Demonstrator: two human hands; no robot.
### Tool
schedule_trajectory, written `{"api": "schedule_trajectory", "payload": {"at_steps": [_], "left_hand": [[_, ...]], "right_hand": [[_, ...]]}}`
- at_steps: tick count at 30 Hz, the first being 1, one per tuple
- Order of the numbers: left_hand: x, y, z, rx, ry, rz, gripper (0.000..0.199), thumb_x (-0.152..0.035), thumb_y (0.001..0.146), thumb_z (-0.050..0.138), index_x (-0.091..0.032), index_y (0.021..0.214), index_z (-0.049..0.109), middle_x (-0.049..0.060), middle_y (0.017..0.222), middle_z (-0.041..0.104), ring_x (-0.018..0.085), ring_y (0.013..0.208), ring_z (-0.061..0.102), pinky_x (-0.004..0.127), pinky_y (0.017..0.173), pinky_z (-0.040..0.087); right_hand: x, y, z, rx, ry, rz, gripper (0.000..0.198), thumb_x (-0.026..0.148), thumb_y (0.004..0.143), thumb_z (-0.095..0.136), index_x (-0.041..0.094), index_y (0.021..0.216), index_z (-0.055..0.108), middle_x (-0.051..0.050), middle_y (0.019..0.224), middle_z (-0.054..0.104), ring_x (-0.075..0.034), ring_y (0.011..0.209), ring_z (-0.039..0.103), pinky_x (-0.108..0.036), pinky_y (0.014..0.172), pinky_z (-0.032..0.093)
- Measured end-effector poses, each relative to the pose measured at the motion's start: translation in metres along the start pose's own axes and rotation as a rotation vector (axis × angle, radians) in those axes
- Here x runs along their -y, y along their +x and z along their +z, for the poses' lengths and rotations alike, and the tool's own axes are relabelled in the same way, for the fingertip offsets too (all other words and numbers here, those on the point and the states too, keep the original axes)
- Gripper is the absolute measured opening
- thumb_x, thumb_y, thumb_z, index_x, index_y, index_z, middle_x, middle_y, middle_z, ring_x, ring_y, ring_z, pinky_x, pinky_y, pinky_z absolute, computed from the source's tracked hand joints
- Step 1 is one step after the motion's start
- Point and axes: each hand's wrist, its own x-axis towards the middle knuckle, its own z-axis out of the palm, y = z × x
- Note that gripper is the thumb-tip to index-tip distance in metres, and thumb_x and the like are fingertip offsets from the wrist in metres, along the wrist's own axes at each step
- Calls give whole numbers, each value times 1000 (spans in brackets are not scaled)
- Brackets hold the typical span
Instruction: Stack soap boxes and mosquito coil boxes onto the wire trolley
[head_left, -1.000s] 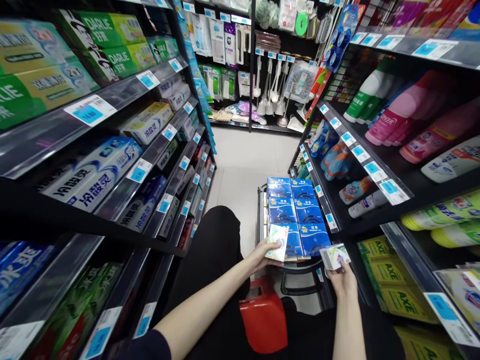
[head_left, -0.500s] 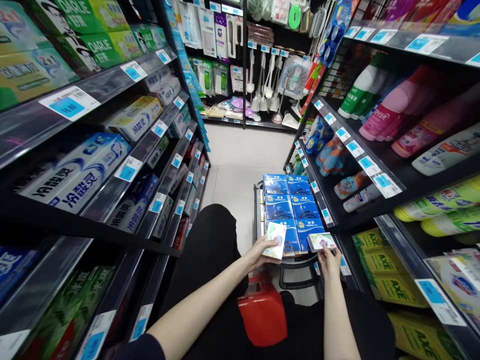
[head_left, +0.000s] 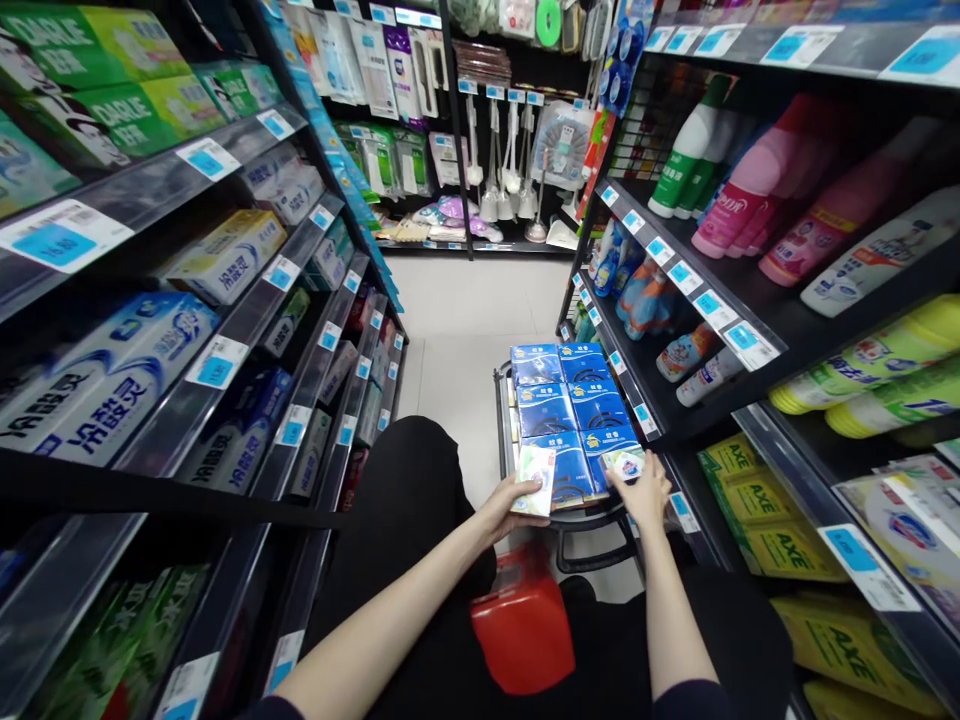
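Note:
My left hand (head_left: 504,508) is closed on a small white soap box (head_left: 535,478) with yellow-green print, tilted so its front shows. In my right hand (head_left: 646,492) is a second white soap box (head_left: 624,463), held flatter by its near edge. Both boxes are just over the near end of several blue boxes (head_left: 546,408) printed with a coil, stacked in rows. These blue boxes sit on a cart with a dark frame (head_left: 504,425). The cart's black handle (head_left: 596,550) is below my hands.
Toothpaste boxes (head_left: 120,375) line the left shelves. On the right are cleaner bottles (head_left: 742,205), yellow-green AXE packs (head_left: 780,520) and white soap packs (head_left: 911,525). A red plastic object (head_left: 523,630) lies between my legs. Brushes (head_left: 510,160) hang at the aisle's far end.
My right hand has moved left and slightly up with its soap box, closer to the left one. My left hand keeps its box. The view has shifted a little.

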Motion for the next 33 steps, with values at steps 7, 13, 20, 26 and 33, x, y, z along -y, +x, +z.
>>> {"api": "schedule_trajectory", "payload": {"at_steps": [7, 13, 20, 26, 33], "left_hand": [[1, 3, -2, -32, 46, -13, 54, -23, 69, 72, -13, 117, 49, 16, 101, 68, 30, 81, 70, 38, 62, 58], [4, 8, -7, -64, 63, -8, 51, -24, 68, 74, -13, 113, 51, 14, 98, 69, 29, 80, 70, 39, 61, 58], [4, 6, -6, -105, 139, -8, 53, -31, 65, 77, -13, 109, 54, 12, 91, 70, 25, 76, 68, 34, 61, 55], [-7, 13, 7, -110, 333, 122, 70, -37, 60, 82, -15, 118, 50, 6, 85, 68, 18, 67, 64, 30, 62, 52], [-38, 37, 44, -44, 596, 247, 72, -37, 57, 84, -15, 118, 51, 9, 105, 66, 21, 86, 64, 27, 73, 50]], "right_hand": [[1, -9, 19, -98, -26, -24, 111, 54, 62, 69, -8, 140, 19, -34, 136, 35, -44, 128, 29, -52, 103, 26], [-5, -14, 18, -112, 47, 92, 136, 60, 48, 76, -9, 142, 7, -39, 138, 27, -47, 130, 26, -54, 104, 24], [-79, -11, -64, 159, 39, 311, 98, 53, 46, 77, 16, 131, 47, -23, 126, 56, -43, 117, 50, -60, 97, 30], [-70, -2, -73, 95, 239, 240, 85, 55, 63, 65, 6, 130, 47, -21, 117, 60, -35, 112, 56, -43, 96, 40], [-2, -3, -9, -19, 50, 12, 121, 56, 54, 77, -8, 140, 22, -33, 134, 37, -43, 125, 37, -47, 102, 33]]}}
